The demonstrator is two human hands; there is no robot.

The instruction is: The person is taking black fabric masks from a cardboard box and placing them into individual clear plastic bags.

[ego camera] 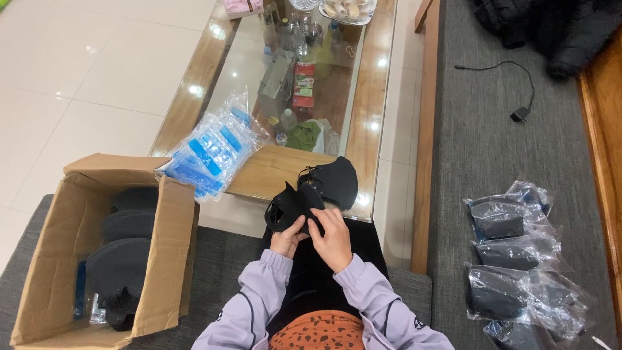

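Big cardboard box gapes at the left, flaps up, dark masks stacked inside within easy reach. Over on the grey sofa, bagged masks lie in a row at the right. A fan of clear blue-striped bags waits on the glass table. Dead centre, black masks sit above the lap, left hand and right hand both pinching them, fingers closed on the fabric

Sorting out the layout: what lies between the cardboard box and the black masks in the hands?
In the head view, a stack of clear bags with blue strips, on the table edge.
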